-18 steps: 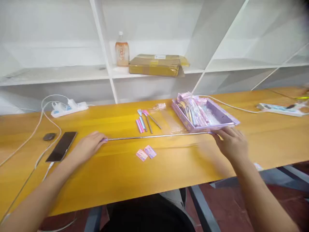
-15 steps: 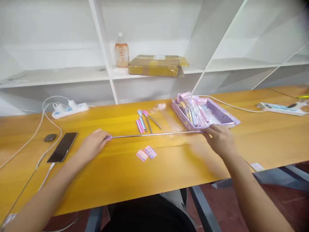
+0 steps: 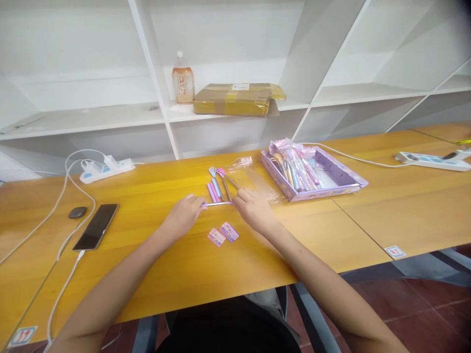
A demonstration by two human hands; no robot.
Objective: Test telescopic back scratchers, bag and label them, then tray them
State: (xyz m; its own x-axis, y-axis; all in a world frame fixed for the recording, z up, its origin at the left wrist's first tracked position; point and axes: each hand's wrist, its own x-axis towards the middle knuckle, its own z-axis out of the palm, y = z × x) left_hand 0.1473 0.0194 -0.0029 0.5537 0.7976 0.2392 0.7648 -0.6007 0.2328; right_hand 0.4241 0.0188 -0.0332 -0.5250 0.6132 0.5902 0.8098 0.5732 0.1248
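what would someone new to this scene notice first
Probably the two hands, left and right, gripping a short metal rod between them at the middle of the table. Next, the purple tray of wrapped items, to the right. Then the black phone, plugged in on the left.

You wear a black top [image 3: 228, 328] beside grey cloth [image 3: 270, 305]; your left hand [image 3: 186, 214], right hand [image 3: 253, 210] and 2 forearms [image 3: 127, 277] are bare.

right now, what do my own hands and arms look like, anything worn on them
Your left hand and right hand are gloveless. Both forearms are uncovered, with no sleeve, watch or bracelet in sight. Black clothing covers your lap area.
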